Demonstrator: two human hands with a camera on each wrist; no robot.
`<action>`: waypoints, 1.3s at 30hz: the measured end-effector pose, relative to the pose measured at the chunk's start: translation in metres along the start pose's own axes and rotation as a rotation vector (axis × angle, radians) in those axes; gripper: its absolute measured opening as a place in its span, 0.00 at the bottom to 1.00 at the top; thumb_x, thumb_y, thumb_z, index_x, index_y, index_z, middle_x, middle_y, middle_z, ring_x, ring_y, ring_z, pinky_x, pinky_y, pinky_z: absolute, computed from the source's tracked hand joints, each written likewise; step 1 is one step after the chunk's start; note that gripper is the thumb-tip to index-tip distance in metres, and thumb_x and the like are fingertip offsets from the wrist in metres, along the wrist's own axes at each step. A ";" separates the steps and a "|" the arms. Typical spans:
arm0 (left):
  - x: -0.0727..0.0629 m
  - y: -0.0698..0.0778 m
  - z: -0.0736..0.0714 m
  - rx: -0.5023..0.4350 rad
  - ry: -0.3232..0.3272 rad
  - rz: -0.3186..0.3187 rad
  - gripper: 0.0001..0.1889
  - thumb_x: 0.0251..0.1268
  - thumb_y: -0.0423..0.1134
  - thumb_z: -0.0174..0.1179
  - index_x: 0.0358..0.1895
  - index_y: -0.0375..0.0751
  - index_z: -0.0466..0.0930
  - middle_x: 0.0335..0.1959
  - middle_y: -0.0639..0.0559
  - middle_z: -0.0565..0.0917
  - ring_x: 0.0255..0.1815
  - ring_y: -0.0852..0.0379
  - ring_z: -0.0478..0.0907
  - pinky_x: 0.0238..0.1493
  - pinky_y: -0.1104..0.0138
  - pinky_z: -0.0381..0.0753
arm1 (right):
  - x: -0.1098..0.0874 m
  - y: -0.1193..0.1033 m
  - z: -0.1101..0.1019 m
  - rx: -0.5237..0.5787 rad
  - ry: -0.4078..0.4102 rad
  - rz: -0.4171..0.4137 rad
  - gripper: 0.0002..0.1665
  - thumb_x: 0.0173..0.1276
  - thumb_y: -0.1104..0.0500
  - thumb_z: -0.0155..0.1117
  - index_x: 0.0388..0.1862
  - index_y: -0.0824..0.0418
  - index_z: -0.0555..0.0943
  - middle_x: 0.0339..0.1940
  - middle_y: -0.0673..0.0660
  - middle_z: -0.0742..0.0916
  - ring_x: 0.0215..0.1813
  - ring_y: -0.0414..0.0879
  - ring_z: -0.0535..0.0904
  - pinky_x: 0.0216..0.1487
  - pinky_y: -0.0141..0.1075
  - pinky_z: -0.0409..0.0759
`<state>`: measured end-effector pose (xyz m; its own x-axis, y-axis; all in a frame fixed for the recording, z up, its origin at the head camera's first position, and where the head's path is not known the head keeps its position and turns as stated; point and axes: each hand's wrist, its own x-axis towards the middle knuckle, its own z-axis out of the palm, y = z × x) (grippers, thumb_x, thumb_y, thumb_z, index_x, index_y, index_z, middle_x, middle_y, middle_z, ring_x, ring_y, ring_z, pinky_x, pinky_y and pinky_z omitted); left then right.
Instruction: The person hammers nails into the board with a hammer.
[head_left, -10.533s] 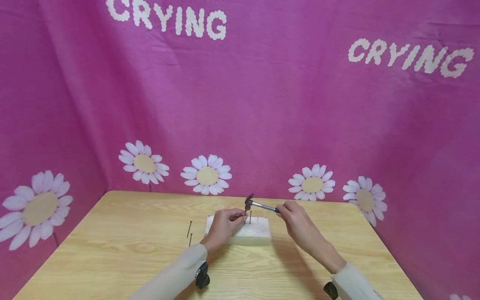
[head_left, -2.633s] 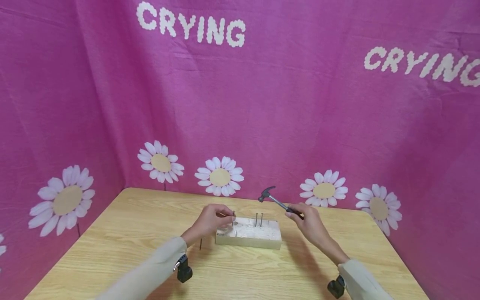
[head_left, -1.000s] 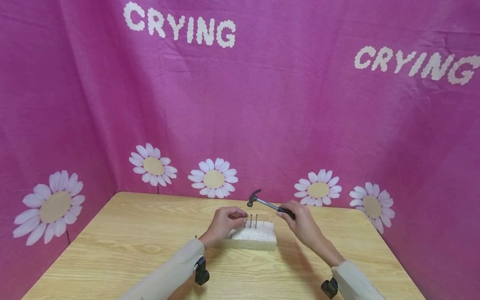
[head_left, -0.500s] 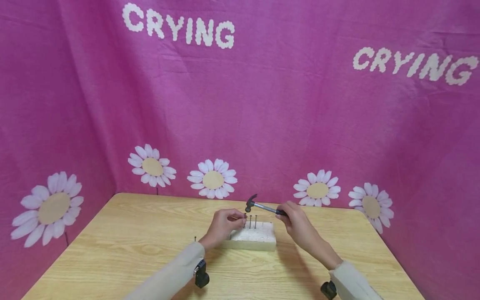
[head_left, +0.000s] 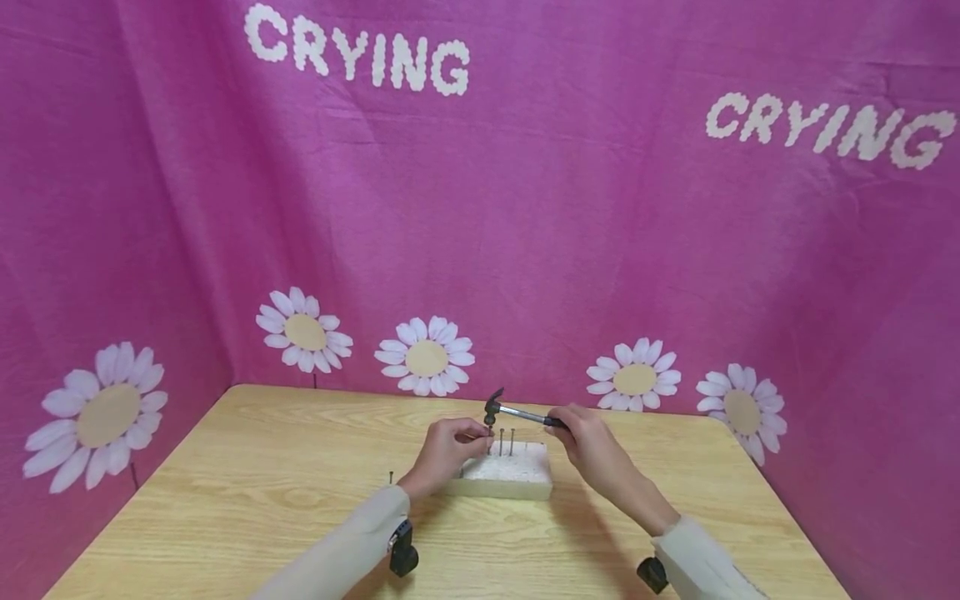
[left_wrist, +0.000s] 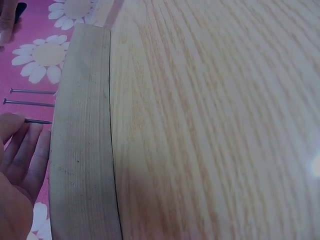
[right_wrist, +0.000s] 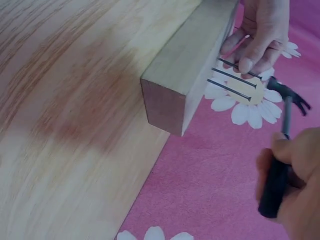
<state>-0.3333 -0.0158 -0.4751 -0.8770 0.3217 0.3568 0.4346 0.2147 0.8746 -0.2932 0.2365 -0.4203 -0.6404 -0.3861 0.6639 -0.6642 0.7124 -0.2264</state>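
Observation:
A pale wooden block [head_left: 506,483] lies on the table, and two nails [head_left: 513,442] stand upright in its top. To their left my left hand [head_left: 442,454] pinches a third nail [left_wrist: 37,121] between thumb and fingers, its point at the block's top face. My right hand [head_left: 600,458] grips a claw hammer [head_left: 525,414] by its black handle. The hammer's dark head is right at the head of the pinched nail, as the right wrist view shows too. My left hand hides the block's left end in the head view.
Another nail [head_left: 391,477] lies on the wood-grain table [head_left: 300,483], partly hidden by my left forearm. Behind the table hangs a pink cloth [head_left: 525,208] with daisies and white lettering. Each wrist carries a black camera.
Ten seconds ago only one nail stood beside the pinched one; now two do. The left hand has brought another nail over from the block's left, and the hammer has come down to its head.

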 end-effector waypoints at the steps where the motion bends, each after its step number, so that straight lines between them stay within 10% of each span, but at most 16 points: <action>1: 0.000 -0.001 0.000 -0.001 0.001 0.001 0.07 0.69 0.28 0.67 0.45 0.27 0.89 0.43 0.40 0.92 0.40 0.52 0.89 0.43 0.76 0.83 | 0.001 0.000 0.000 0.007 0.022 -0.014 0.07 0.66 0.73 0.72 0.41 0.67 0.84 0.32 0.53 0.84 0.34 0.39 0.77 0.33 0.32 0.81; 5: 0.000 -0.003 0.000 -0.013 -0.001 0.004 0.07 0.69 0.27 0.67 0.46 0.27 0.89 0.43 0.39 0.92 0.42 0.50 0.89 0.43 0.76 0.83 | 0.003 0.000 -0.002 0.041 0.110 -0.043 0.08 0.65 0.73 0.73 0.41 0.67 0.84 0.32 0.53 0.83 0.34 0.39 0.76 0.32 0.32 0.80; 11: 0.000 -0.005 -0.001 0.000 -0.005 0.000 0.07 0.69 0.29 0.68 0.45 0.29 0.89 0.42 0.41 0.92 0.42 0.51 0.89 0.43 0.76 0.83 | 0.001 0.000 -0.001 0.007 0.010 -0.011 0.07 0.66 0.73 0.72 0.41 0.67 0.84 0.32 0.53 0.83 0.33 0.39 0.77 0.32 0.33 0.81; 16: -0.001 -0.005 -0.002 0.005 -0.001 0.016 0.07 0.70 0.29 0.68 0.45 0.28 0.89 0.43 0.41 0.92 0.43 0.48 0.89 0.44 0.76 0.83 | 0.003 -0.001 0.000 0.039 0.188 -0.004 0.10 0.65 0.74 0.73 0.44 0.69 0.85 0.33 0.54 0.84 0.34 0.40 0.76 0.31 0.32 0.80; 22: 0.001 -0.005 -0.001 0.006 -0.004 0.008 0.06 0.69 0.29 0.68 0.44 0.30 0.90 0.42 0.42 0.92 0.41 0.53 0.89 0.43 0.76 0.83 | 0.000 0.003 -0.001 -0.033 0.074 -0.065 0.09 0.61 0.74 0.76 0.40 0.69 0.88 0.28 0.53 0.85 0.32 0.42 0.76 0.32 0.33 0.77; 28: 0.001 -0.008 0.000 -0.001 -0.021 0.008 0.07 0.70 0.31 0.68 0.45 0.32 0.91 0.43 0.44 0.92 0.43 0.53 0.89 0.44 0.75 0.84 | -0.002 0.005 -0.002 0.023 0.223 -0.061 0.12 0.60 0.74 0.76 0.43 0.68 0.88 0.33 0.54 0.87 0.35 0.44 0.79 0.34 0.32 0.80; 34: 0.001 -0.009 -0.002 0.020 -0.013 -0.006 0.05 0.69 0.28 0.68 0.43 0.33 0.91 0.40 0.43 0.92 0.40 0.56 0.89 0.43 0.74 0.85 | -0.006 0.004 0.005 -0.086 0.072 -0.167 0.11 0.55 0.74 0.78 0.36 0.64 0.87 0.29 0.52 0.86 0.34 0.44 0.80 0.35 0.35 0.79; 39: 0.002 -0.010 -0.004 0.015 -0.045 -0.010 0.07 0.70 0.30 0.68 0.45 0.32 0.91 0.43 0.45 0.92 0.42 0.58 0.89 0.44 0.75 0.85 | -0.002 0.001 0.002 0.028 0.218 -0.041 0.12 0.59 0.74 0.76 0.42 0.68 0.89 0.33 0.54 0.88 0.36 0.45 0.81 0.34 0.34 0.82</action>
<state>-0.3406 -0.0206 -0.4821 -0.8714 0.3602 0.3329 0.4292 0.2314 0.8730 -0.2937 0.2368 -0.4238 -0.5161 -0.2764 0.8107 -0.7004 0.6810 -0.2137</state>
